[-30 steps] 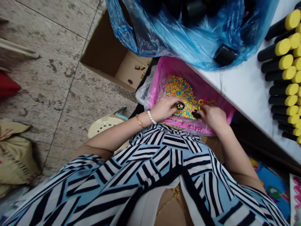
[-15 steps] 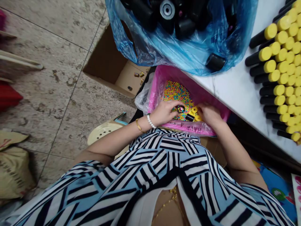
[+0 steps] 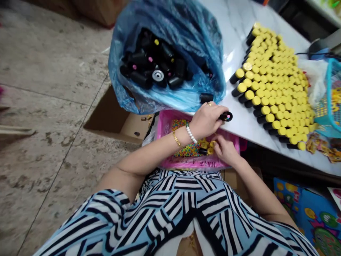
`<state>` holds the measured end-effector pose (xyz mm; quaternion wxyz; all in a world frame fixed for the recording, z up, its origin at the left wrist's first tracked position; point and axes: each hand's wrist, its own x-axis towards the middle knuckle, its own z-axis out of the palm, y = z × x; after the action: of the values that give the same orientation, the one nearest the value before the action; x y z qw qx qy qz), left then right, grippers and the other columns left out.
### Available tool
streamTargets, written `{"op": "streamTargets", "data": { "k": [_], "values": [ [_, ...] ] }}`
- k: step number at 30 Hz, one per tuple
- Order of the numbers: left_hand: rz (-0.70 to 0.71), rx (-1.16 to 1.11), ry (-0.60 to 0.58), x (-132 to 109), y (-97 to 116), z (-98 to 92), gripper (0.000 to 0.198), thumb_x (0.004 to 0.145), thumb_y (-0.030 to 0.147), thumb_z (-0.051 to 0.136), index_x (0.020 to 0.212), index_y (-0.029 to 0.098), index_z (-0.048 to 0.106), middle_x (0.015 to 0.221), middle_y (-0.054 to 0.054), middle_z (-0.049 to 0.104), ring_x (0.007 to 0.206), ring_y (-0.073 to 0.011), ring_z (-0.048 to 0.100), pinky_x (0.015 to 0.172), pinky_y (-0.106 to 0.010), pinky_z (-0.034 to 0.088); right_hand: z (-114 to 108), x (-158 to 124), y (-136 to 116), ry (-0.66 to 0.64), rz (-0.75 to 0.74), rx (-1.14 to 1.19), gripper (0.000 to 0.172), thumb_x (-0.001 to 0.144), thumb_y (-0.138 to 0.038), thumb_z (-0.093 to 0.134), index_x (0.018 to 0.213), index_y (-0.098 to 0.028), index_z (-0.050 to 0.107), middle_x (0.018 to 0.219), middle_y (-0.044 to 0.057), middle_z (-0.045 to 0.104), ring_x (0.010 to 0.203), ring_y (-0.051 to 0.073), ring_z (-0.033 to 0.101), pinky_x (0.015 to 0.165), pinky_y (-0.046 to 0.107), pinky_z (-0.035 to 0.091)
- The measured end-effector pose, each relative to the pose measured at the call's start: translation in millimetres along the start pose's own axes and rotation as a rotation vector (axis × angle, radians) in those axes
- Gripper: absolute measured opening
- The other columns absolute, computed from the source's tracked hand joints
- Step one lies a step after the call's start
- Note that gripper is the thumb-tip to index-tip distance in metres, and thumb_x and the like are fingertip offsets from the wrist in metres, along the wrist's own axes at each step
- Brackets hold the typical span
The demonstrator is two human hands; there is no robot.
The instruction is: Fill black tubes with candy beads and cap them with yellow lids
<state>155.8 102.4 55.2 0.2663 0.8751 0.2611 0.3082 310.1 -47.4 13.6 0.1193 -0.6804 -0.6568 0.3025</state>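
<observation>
My left hand (image 3: 206,121) is closed round a black tube (image 3: 226,116) and holds it over the edge of the white table (image 3: 239,32), its open end facing out. My right hand (image 3: 223,149) is lower, inside the pink bin (image 3: 165,124) of small coloured beads (image 3: 177,124), its fingers curled on yellow caps (image 3: 210,145) and a small black piece (image 3: 204,151). Rows of black tubes with yellow caps (image 3: 274,81) lie on the table to the right of my left hand.
A blue plastic bag (image 3: 170,21) full of black tubes sits on the table's left end. An open cardboard box (image 3: 112,119) stands on the stone floor below it. A teal basket (image 3: 331,96) is at the far right. Colourful packaging (image 3: 301,206) lies under the table.
My left hand rose out of the pink bin with the black tube and moved right onto the table edge. The view tilted up, showing more of the table. The right hand stayed in the bin.
</observation>
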Motion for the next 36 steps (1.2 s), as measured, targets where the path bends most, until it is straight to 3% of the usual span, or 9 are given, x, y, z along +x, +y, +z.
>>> {"op": "streamTargets", "data": {
  "k": [3,7,10,14,17,21,27,32,36],
  "values": [
    [-0.009,0.013,0.017,2,-7,9.5,0.029,0.09,0.018,0.07,0.119,0.018,0.071,0.107,-0.008,0.078,0.105,-0.0281,0.065,0.094,-0.044,0.049,-21,-17,-20,0.061,0.0,0.261,0.024,0.101,-0.035,0.052,0.114,-0.028,0.072,0.099,0.007,0.076,0.074,0.022,0.071,0.075,0.04,0.058],
    [-0.015,-0.024,0.007,1,-6,7.7,0.029,0.089,0.024,0.074,0.117,0.02,0.074,0.11,-0.006,0.08,0.101,-0.0263,0.065,0.092,-0.042,0.048,-66,-11,-38,0.36,0.057,0.582,0.026,0.098,-0.045,0.065,0.114,-0.028,0.076,0.099,0.007,0.074,0.062,0.018,0.067,0.063,0.037,0.059],
    [-0.041,-0.046,0.008,3,-4,5.3,0.03,0.089,0.029,0.076,0.118,0.02,0.075,0.109,-0.006,0.08,0.098,-0.0254,0.066,0.091,-0.041,0.047,-93,12,-37,0.533,0.089,0.625,0.033,0.093,-0.047,0.072,0.117,-0.025,0.074,0.08,0.003,0.068,0.06,0.017,0.064,0.056,0.034,0.056],
    [-0.063,-0.061,0.003,5,-1,4.9,0.026,0.092,0.029,0.074,0.117,0.021,0.076,0.114,-0.005,0.08,0.1,-0.0238,0.067,0.092,-0.04,0.046,-101,30,-29,0.722,-0.062,0.541,0.026,0.091,-0.039,0.077,0.113,-0.026,0.078,0.101,0.004,0.067,0.072,0.015,0.068,0.067,0.035,0.062],
    [-0.068,-0.03,-0.005,6,2,3.9,0.035,0.091,0.032,0.074,0.125,0.024,0.074,0.117,-0.004,0.08,0.104,-0.0244,0.066,0.093,-0.04,0.045,-94,28,-23,0.687,-0.179,0.4,0.013,0.09,-0.032,0.078,0.101,-0.028,0.082,0.106,0.005,0.066,0.086,0.017,0.069,0.073,0.035,0.063],
    [-0.057,-0.023,-0.043,8,4,2.3,0.03,0.093,0.029,0.07,0.123,0.027,0.076,0.117,-0.002,0.08,0.105,-0.0234,0.066,0.093,-0.039,0.042,-87,27,-19,0.595,-0.219,0.343,0.013,0.089,-0.03,0.079,0.101,-0.027,0.08,0.11,0.006,0.07,0.103,0.022,0.07,0.082,0.036,0.062],
    [-0.046,0.018,-0.015,7,1,6.3,0.028,0.093,0.031,0.071,0.12,0.025,0.076,0.115,-0.003,0.08,0.104,-0.024,0.065,0.091,-0.039,0.04,-102,34,-22,0.517,-0.239,0.165,0.035,0.088,-0.029,0.079,0.122,-0.027,0.075,0.107,0.005,0.074,0.082,0.016,0.069,0.072,0.031,0.059],
    [-0.039,0.062,0.003,7,1,7.9,0.025,0.094,0.035,0.071,0.116,0.025,0.078,0.107,-0.004,0.077,0.097,-0.024,0.062,0.085,-0.038,0.04,-118,36,-28,0.493,-0.356,-0.093,0.029,0.089,-0.028,0.077,0.118,-0.025,0.079,0.106,0.006,0.074,0.07,0.013,0.066,0.067,0.03,0.058],
    [-0.042,0.1,-0.032,7,2,5.0,0.02,0.095,0.034,0.07,0.109,0.023,0.078,0.092,-0.004,0.074,0.092,-0.0236,0.061,0.082,-0.037,0.039,-121,40,-31,0.467,-0.376,-0.135,0.027,0.089,-0.03,0.076,0.116,-0.025,0.08,0.105,0.007,0.075,0.075,0.015,0.068,0.071,0.031,0.059]
  ]
}}
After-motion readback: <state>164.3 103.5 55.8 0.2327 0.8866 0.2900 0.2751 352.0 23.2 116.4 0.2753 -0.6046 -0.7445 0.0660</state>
